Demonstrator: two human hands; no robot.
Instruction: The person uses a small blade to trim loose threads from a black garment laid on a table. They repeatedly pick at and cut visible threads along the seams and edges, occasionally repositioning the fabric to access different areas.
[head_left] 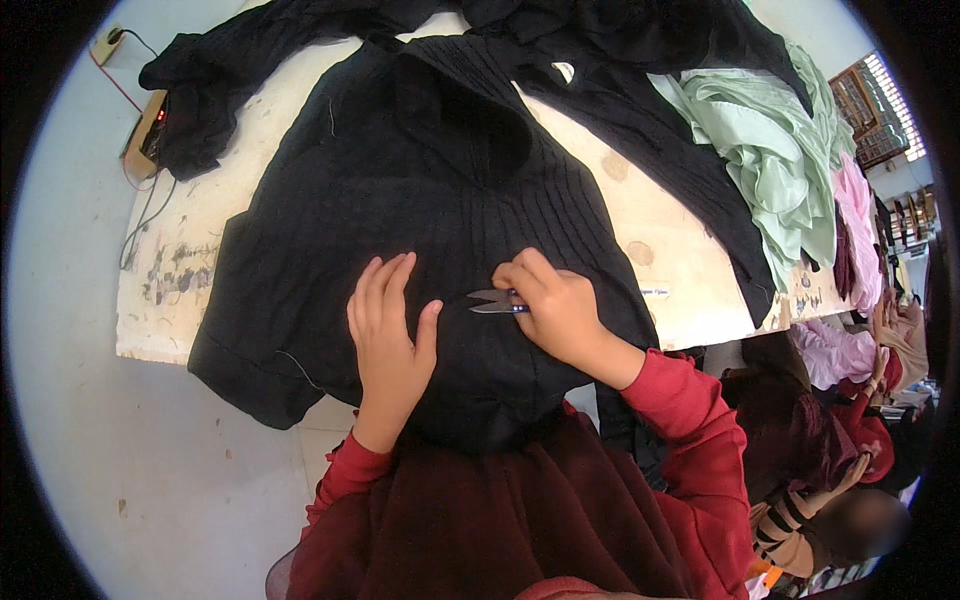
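Note:
A black garment (330, 220) with rows of narrow pleats lies spread before me and hangs over the table's near edge. My left hand (388, 315) rests flat on it, fingers stretched and thumb apart. In my right hand (550, 305) is a pair of thread snips (492, 301) with blue on the handle. Their two pointed blades are spread and point left, toward my left hand, close above the cloth. Loose pale threads (298, 368) cling to the garment's lower left part.
More black cloth (640, 35) lies along the far side of the pale wooden table (690, 270). Mint green fabric (760, 150) and pink fabric (853, 230) are heaped at the right. A power strip (150, 135) with cables sits at the left edge. Other people (800, 530) are at the right.

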